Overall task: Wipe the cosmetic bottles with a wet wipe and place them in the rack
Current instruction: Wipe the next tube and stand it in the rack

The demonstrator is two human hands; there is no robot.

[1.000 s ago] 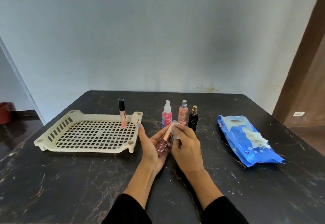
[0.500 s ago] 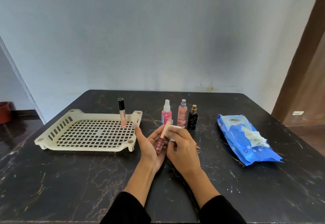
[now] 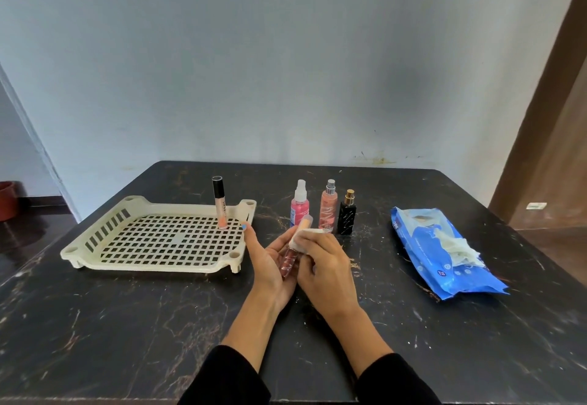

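My left hand (image 3: 270,265) cradles a slim pink tube bottle (image 3: 289,258) with a rose-gold cap, fingers curled under it, thumb up. My right hand (image 3: 327,265) pinches a white wet wipe (image 3: 305,237) wrapped round the tube's upper part. A cream slotted rack (image 3: 158,242) lies to the left, with one black-capped tube (image 3: 219,206) standing in its far right corner. Behind my hands stand a pink spray bottle (image 3: 299,206), a peach spray bottle (image 3: 329,209) and a small black perfume bottle (image 3: 347,215).
A blue wet-wipe pack (image 3: 438,255) lies at the right with a wipe sticking out. The dark marble table (image 3: 127,325) runs to a wall behind; a brown door frame (image 3: 546,150) stands at the right.
The wipe in my right hand has slid along the tube, from the cap area towards its middle. My hands have shifted slightly; the bottles and the rack stay put.
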